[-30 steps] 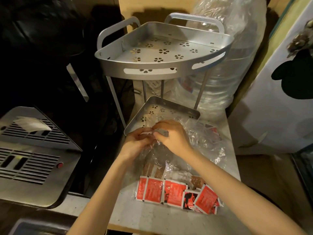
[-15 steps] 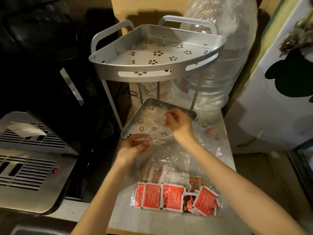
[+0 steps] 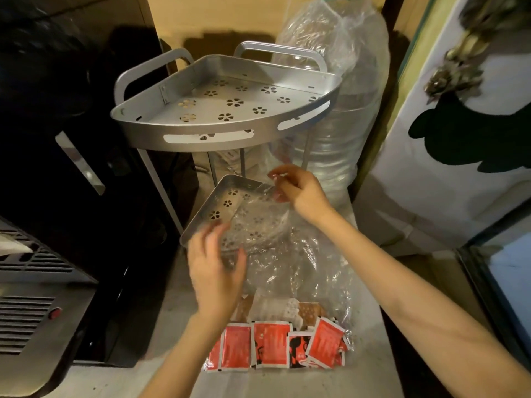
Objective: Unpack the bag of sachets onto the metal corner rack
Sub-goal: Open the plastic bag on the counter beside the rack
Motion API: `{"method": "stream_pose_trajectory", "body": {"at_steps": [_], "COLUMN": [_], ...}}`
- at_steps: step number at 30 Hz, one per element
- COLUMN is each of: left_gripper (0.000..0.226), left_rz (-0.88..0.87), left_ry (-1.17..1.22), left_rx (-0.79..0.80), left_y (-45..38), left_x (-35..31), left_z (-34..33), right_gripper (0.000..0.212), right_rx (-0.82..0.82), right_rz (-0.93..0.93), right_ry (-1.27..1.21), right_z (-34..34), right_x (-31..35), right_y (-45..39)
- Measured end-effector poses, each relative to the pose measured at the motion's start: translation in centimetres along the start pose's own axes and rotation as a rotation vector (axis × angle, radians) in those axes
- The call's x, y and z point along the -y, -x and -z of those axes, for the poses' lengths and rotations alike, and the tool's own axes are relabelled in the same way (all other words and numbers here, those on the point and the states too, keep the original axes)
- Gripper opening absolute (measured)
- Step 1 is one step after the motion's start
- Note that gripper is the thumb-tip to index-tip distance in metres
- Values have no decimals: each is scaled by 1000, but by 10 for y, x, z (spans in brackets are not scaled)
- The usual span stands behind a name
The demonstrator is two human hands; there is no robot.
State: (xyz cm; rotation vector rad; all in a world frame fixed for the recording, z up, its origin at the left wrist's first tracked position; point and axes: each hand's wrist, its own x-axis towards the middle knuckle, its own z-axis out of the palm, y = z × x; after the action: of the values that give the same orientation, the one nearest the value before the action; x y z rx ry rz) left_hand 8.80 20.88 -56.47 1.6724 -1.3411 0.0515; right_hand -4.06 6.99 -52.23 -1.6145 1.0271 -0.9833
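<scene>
Nearest the viewer, a row of red sachets [image 3: 270, 347] lies inside the closed bottom end of a clear plastic bag [image 3: 290, 265], with a few brown and white sachets [image 3: 307, 310] just behind them; all are on a pale counter top [image 3: 161, 320], below both hands. The left hand [image 3: 215, 271] hovers over the bag's near-left part, its fingers spread and relaxed, blurred, so whether they touch the film is unclear. Farther on and to the right, the right hand [image 3: 301, 191] pinches the bag's open edge between thumb and fingers, lifting the film over the lower shelf [image 3: 221, 202] of the metal corner rack [image 3: 224, 110]. Above and beyond that pinch sits the rack's upper shelf with flower-shaped cutouts. Behind the rack stands a large water bottle [image 3: 342, 133] wrapped in plastic.
</scene>
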Motion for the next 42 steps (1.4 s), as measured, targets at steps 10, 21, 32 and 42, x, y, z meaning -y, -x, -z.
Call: {"method": "stream_pose_trajectory", "body": {"at_steps": [10,21,32,42], "left_gripper": [73,59,59,58], "left_rz": [-459,-540,-598,-258], "left_ry": [-336,-417,-380,-145], "left_rx": [831,783,840,638], "left_y": [39,58,61,43], "left_x": [-8,-2,-3,9], "left_z": [-86,-92,-86,-39], "right_gripper": [82,20,28,16], "right_rx": [84,-250,-168,-230], "right_rz": [-91,-14,78,256], "right_ry": [525,603,961,861], "right_z": [32,39,68,43], "right_x": [-39,-59,-9,-26], "right_y": [42,47,2,37]}}
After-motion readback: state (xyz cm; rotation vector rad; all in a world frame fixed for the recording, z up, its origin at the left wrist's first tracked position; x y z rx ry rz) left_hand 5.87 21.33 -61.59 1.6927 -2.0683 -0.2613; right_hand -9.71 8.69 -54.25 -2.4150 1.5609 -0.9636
